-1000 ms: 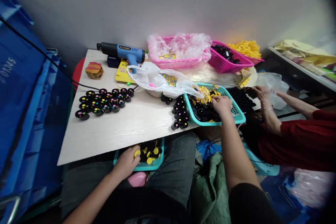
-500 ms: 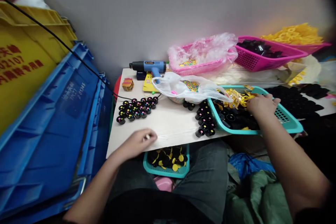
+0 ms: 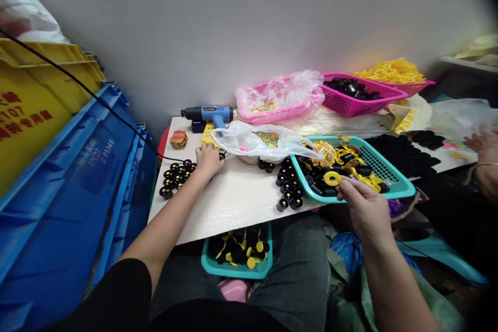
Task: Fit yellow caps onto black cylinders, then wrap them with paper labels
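Note:
My left hand (image 3: 208, 160) reaches over the white board (image 3: 233, 199) and rests, fingers curled, on the cluster of small black cups with coloured beads (image 3: 177, 175); what its fingers hold is hidden. My right hand (image 3: 360, 202) pinches a yellow ring (image 3: 332, 178) at the near edge of the teal basket (image 3: 392, 185), which holds black cups and yellow rings. More black cups (image 3: 288, 187) stand on the board beside that basket.
A blue heat gun (image 3: 210, 113), a plastic bag of beads (image 3: 264, 142), pink baskets (image 3: 350, 98) and blue and yellow crates (image 3: 58, 166) surround the board. A small teal basket (image 3: 237, 251) sits on my lap. Another person's hand (image 3: 480, 145) is at the right.
My left hand moved from the lap basket up and forward to the black cups at the left. My right hand left the teal basket holding a yellow ring. The view swung.

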`<action>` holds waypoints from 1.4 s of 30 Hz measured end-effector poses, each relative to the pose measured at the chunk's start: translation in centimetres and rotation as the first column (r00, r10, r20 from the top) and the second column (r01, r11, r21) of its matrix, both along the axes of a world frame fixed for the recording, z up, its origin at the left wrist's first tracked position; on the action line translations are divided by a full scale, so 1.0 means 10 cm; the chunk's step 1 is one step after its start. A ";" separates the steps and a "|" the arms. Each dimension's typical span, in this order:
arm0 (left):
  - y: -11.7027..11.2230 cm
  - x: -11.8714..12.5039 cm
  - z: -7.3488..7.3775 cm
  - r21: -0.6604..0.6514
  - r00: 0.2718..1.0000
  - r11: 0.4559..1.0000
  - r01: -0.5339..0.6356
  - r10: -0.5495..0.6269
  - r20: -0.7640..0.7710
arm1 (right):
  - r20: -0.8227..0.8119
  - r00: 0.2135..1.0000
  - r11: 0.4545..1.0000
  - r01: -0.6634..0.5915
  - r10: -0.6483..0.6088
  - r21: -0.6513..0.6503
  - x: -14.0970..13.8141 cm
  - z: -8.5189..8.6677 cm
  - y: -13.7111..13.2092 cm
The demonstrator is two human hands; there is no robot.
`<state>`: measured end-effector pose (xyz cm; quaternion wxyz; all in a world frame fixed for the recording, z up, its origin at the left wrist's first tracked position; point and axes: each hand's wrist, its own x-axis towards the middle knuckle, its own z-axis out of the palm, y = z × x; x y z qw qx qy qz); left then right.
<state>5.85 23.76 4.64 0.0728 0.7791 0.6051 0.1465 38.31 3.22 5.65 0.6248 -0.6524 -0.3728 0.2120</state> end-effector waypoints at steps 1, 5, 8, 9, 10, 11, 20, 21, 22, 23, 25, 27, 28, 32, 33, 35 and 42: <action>-0.09 0.00 0.03 -0.004 0.999 1.000 0.025 -0.025 0.025 | -0.123 0.991 0.998 -0.055 0.055 0.007 -0.13 -0.01 -0.03; -0.70 -0.01 0.07 -0.089 0.970 0.978 0.188 -0.171 0.172 | -0.494 0.820 0.949 -0.311 0.290 0.041 -0.77 -0.13 -0.02; -1.27 -0.05 -0.03 -0.110 0.873 0.941 0.319 -0.247 0.420 | -0.655 0.666 0.904 -0.423 0.358 0.064 -1.26 -0.26 0.03; -1.45 -0.07 -0.07 -0.092 0.813 0.929 0.358 -0.261 0.520 | -0.697 0.617 0.891 -0.448 0.365 0.070 -1.40 -0.31 0.04; -1.60 -0.09 -0.11 -0.074 0.748 0.920 0.386 -0.264 0.609 | -0.731 0.575 0.879 -0.471 0.368 0.073 -1.52 -0.35 0.04; -1.72 -0.11 -0.16 -0.064 0.691 0.913 0.402 -0.257 0.676 | -0.756 0.540 0.867 -0.493 0.370 0.072 -1.62 -0.38 0.03; -2.08 -0.20 -0.33 -0.035 0.540 0.884 0.467 -0.254 0.802 | -0.709 0.575 0.813 -0.582 0.408 -0.005 -1.91 -0.40 -0.12; -2.08 -0.20 -0.33 -0.020 0.545 0.888 0.460 -0.264 0.796 | -0.691 0.593 0.815 -0.580 0.414 -0.009 -1.91 -0.40 -0.13; -2.08 -0.20 -0.32 -0.004 0.553 0.893 0.451 -0.275 0.786 | -0.677 0.605 0.816 -0.577 0.419 -0.010 -1.92 -0.40 -0.13; -2.09 -0.20 -0.31 0.015 0.564 0.897 0.442 -0.291 0.773 | -0.668 0.614 0.819 -0.574 0.422 -0.011 -1.93 -0.41 -0.14; -2.09 -0.18 -0.30 0.056 0.607 0.907 0.417 -0.324 0.726 | -0.658 0.623 0.821 -0.571 0.423 -0.013 -1.95 -0.44 -0.15; -2.09 -0.17 -0.31 0.092 0.653 0.922 0.375 -0.333 0.680 | -0.656 0.627 0.823 -0.568 0.421 -0.015 -1.97 -0.47 -0.17; -2.09 -0.17 -0.32 0.104 0.668 0.931 0.351 -0.327 0.668 | -0.657 0.626 0.823 -0.569 0.420 -0.016 -1.98 -0.49 -0.18; -2.09 -0.17 -0.38 0.156 0.662 0.933 0.324 -0.341 0.667 | -0.683 0.587 0.804 -0.595 0.434 -0.001 -2.01 -0.52 -0.20; -2.08 -0.17 -0.39 0.176 0.661 0.928 0.330 -0.360 0.658 | -0.699 0.562 0.795 -0.606 0.443 0.017 -2.01 -0.52 -0.20; -2.08 -0.17 -0.40 0.252 0.678 0.910 0.329 -0.413 0.607 | -0.749 0.461 0.757 -0.649 0.475 0.081 -2.00 -0.51 -0.20; -2.03 -0.11 -0.34 0.526 0.666 0.771 0.359 -0.606 0.434 | -0.775 0.194 0.560 -0.795 0.601 0.235 -2.06 -0.46 -0.18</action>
